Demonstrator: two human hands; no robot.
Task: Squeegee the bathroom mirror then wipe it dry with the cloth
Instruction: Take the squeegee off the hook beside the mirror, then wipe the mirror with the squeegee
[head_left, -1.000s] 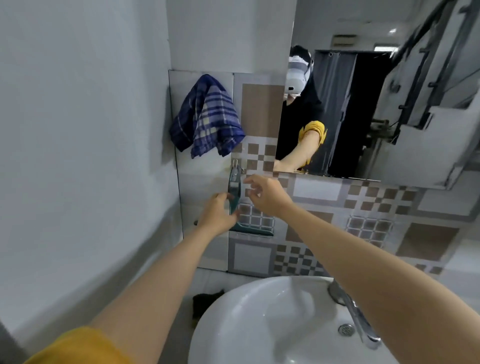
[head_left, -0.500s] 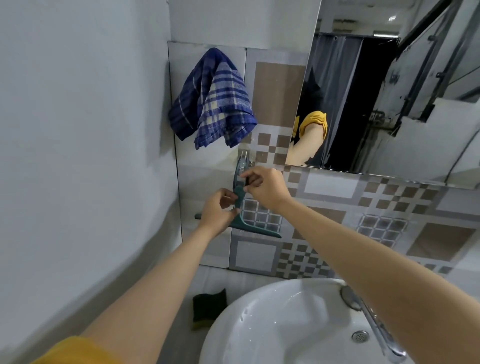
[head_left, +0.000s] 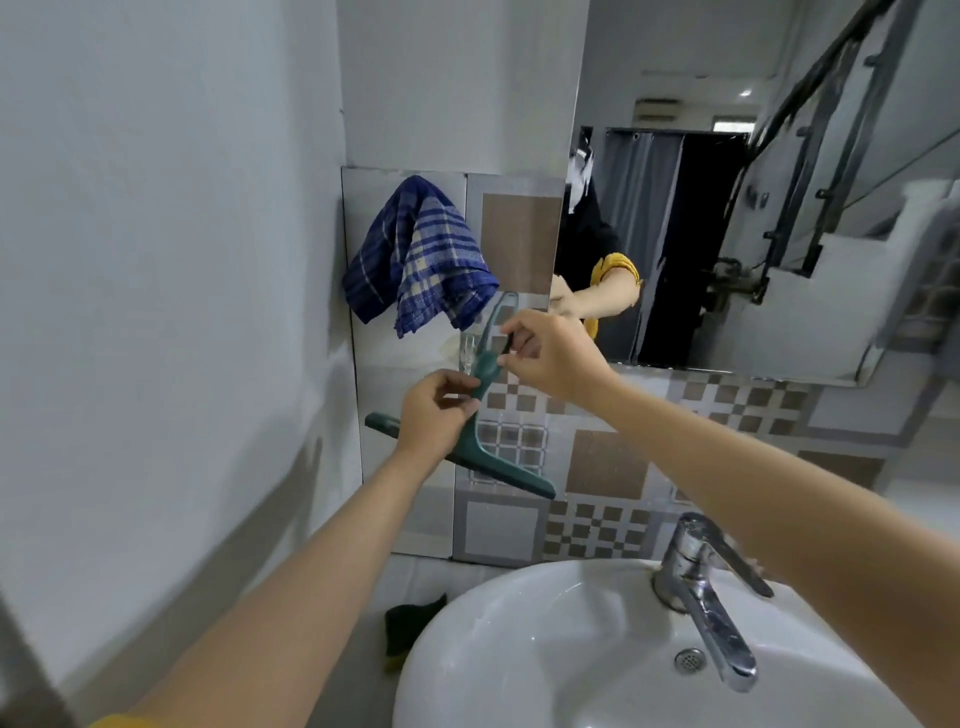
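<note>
A dark green squeegee (head_left: 498, 470) hangs in front of the tiled wall, blade down and tilted to the lower right. My left hand (head_left: 434, 415) grips its neck just above the blade. My right hand (head_left: 550, 353) pinches the upper handle near its loop end, beside a clear wall hook (head_left: 466, 353). A blue plaid cloth (head_left: 421, 260) hangs on the wall right above the handle. The mirror (head_left: 779, 208) fills the upper right and reflects my arm and the room behind.
A white basin (head_left: 545, 649) with a chrome tap (head_left: 701, 582) sits below my arms. A dark sponge (head_left: 410, 629) lies on the ledge left of the basin. A plain grey wall closes the left side.
Both hands took hold of the squeegee and lifted it a little up and away from the hook. The view tilted, showing more mirror and basin.
</note>
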